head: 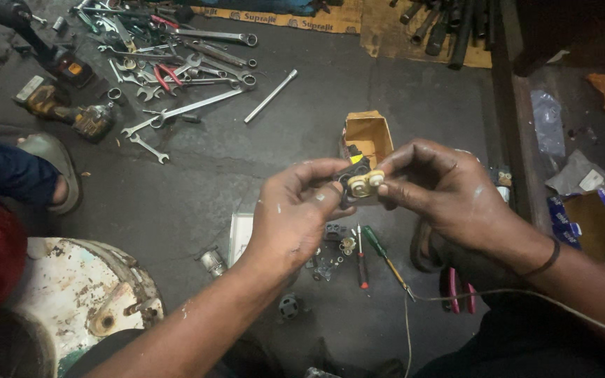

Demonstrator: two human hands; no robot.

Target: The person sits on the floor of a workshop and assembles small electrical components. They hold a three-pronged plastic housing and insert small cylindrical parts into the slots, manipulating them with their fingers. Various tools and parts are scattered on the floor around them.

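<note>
Small black-and-cream electrical part [360,182] pinched between both hands above dark floor [246,175].
Left hand [295,213] gripping black body at fingertips; right hand [449,192] pinching cream end. Left of part: spanners [176,77]. Behind: open cardboard box [369,133]. Below: screwdrivers [372,255].

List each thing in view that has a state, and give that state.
left hand: closed on the small black part, fingers pinching its left side
right hand: closed on the same part from the right
small black part: held up between both hands, two cream round caps facing the camera
cardboard box: open
spanners: lying loose in a heap
green screwdriver: lying flat on the floor
</note>
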